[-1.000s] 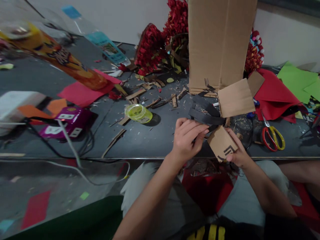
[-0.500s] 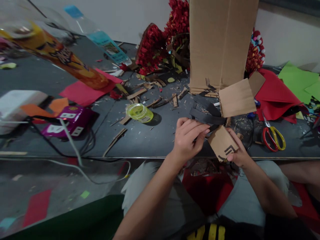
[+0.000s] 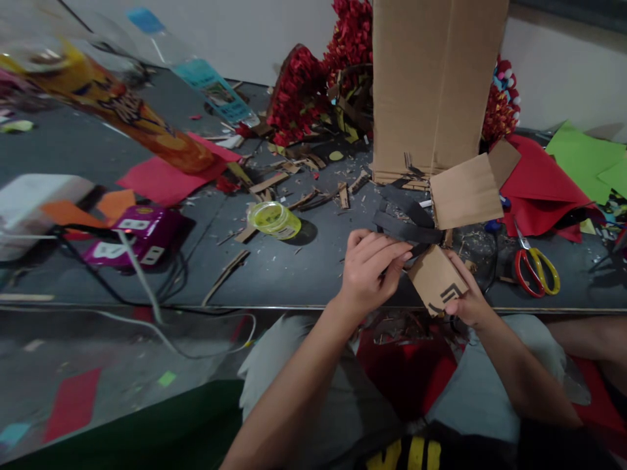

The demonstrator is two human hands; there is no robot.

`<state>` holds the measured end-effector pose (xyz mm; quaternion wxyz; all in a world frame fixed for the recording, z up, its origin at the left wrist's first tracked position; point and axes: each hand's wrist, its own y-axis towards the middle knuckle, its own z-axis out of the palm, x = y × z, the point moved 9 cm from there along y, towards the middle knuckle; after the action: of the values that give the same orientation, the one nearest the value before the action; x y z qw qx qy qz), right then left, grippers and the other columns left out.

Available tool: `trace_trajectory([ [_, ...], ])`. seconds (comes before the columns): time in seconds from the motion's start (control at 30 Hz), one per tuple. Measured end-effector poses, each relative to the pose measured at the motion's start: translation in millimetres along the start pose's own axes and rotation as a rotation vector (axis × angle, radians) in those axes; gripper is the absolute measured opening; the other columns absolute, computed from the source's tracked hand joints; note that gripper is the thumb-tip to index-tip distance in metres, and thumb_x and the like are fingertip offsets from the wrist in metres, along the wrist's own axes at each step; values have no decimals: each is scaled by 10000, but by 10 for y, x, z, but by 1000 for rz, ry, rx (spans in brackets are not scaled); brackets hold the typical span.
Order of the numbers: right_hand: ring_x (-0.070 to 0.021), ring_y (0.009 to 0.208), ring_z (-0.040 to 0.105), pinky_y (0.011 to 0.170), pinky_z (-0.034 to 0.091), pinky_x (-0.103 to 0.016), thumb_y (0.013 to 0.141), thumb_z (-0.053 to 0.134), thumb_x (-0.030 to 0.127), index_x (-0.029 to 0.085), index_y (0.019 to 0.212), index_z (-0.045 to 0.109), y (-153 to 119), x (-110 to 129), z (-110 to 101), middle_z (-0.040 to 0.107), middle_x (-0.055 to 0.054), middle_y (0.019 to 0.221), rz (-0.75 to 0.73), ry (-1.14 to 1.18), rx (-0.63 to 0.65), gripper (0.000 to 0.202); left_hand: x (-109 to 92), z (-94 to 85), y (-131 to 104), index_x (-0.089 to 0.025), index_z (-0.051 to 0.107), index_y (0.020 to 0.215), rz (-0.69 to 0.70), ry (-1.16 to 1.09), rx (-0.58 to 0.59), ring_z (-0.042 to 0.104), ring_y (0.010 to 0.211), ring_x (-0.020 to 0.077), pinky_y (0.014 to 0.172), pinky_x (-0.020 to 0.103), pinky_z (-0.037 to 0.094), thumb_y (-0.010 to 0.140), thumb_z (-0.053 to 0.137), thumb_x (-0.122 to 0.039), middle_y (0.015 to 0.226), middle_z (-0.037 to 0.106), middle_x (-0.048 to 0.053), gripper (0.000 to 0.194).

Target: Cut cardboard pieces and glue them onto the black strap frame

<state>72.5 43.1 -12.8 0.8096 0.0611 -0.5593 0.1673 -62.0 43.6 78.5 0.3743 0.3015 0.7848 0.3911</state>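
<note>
My right hand (image 3: 469, 297) grips a small cardboard piece (image 3: 435, 277) with black printed marks, its thumb on the near face and fingers along the far side. Close to that piece's left edge is my left hand (image 3: 373, 266), with fingertips and thumb pinched together. Whatever lies between those fingertips is too small or hidden to make out. Just beyond both hands lies a loop of black strip (image 3: 409, 225) on the table. A plain cardboard square (image 3: 465, 192) leans behind the right hand.
Red-and-yellow-handled scissors (image 3: 537, 269) lie to the right, near red sheets (image 3: 543, 189). An open yellow-green jar (image 3: 275, 220), cardboard scraps and a purple power socket (image 3: 140, 235) are leftward. A tall cardboard panel (image 3: 431, 85) stands behind, beside red flower-like decorations (image 3: 298, 94). Bottles stand at left.
</note>
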Motion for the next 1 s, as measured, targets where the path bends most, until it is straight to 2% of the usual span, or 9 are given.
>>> trace_trajectory([
  [1.0, -255, 1034, 594, 884, 453, -389, 412, 882, 535, 281, 1079, 517, 2, 1, -9, 640, -57, 1089, 33, -43, -30, 802, 2, -1, 0, -208, 581, 849, 1, 0, 1, 541, 579, 129, 658, 318, 376, 865, 551, -135, 696, 681, 0, 81],
])
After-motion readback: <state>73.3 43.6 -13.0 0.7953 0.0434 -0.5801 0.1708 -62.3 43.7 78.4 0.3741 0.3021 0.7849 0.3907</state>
